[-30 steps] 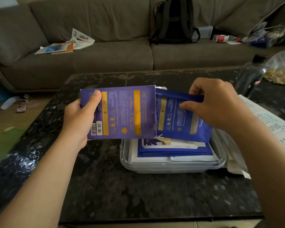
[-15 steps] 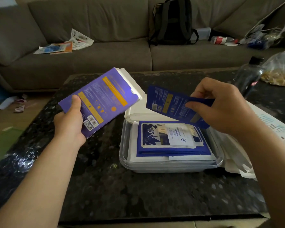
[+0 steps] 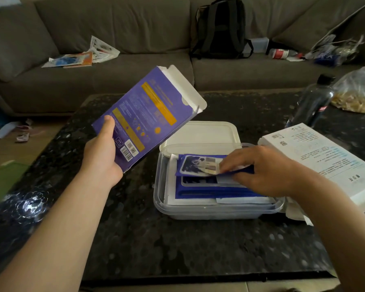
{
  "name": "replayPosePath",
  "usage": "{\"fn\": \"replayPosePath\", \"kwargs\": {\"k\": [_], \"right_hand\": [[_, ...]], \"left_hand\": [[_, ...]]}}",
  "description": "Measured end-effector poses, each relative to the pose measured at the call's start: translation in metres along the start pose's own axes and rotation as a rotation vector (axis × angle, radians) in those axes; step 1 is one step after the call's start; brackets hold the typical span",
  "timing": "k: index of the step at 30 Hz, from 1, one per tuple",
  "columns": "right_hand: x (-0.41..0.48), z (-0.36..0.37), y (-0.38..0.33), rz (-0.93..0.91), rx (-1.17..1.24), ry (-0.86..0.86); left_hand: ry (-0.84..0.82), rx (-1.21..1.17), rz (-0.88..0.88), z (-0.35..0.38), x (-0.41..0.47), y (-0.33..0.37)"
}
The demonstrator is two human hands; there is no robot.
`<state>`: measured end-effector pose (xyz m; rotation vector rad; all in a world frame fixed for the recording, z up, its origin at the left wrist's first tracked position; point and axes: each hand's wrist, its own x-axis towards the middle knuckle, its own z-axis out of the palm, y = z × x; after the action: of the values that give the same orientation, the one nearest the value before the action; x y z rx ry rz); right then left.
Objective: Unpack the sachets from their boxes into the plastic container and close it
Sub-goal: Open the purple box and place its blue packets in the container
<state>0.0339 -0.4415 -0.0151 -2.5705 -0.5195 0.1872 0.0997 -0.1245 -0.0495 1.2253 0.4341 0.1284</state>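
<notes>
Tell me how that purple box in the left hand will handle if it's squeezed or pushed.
The purple box is probably light: the left hand holds it up tilted by one end alone. It looks like thin card showing no sag, so fairly stiff, yet its open end would likely crush if squeezed. Flat-sided, it should slide, not roll.

My right grip hides half the top sachet; its fingers are blurred. The box print is too small for me to read.
</notes>
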Motion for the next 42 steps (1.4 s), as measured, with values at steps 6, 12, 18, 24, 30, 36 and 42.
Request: {"fn": "replayPosePath", "kwargs": {"k": [6, 12, 18, 24, 30, 36, 42], "right_hand": [[0.001, -0.001, -0.004, 0.110, 0.004, -0.156], [0.006, 0.003, -0.020, 0.187, -0.137, -0.093], [0.027, 0.039, -0.026, 0.195, -0.288, -0.159], [0.035, 0.050, -0.012, 0.159, -0.322, -0.240], [0.033, 0.052, -0.010, 0.149, -0.332, -0.226], [0.031, 0.059, -0.006, 0.132, -0.346, -0.157], [0.025, 0.048, -0.017, 0.152, -0.182, -0.076]], "left_hand": [[-0.017, 0.065, 0.000, 0.004, -0.006, -0.001], [-0.001, 0.109, 0.004, 0.009, -0.011, -0.001], [-0.020, 0.133, -0.009, 0.010, -0.015, -0.001], [-0.060, 0.138, -0.017, 0.006, -0.012, -0.002], [-0.068, 0.147, -0.025, 0.008, -0.013, -0.002], [-0.086, 0.157, -0.024, 0.010, -0.020, -0.001], [-0.119, 0.165, -0.013, 0.013, -0.029, 0.001]]}}
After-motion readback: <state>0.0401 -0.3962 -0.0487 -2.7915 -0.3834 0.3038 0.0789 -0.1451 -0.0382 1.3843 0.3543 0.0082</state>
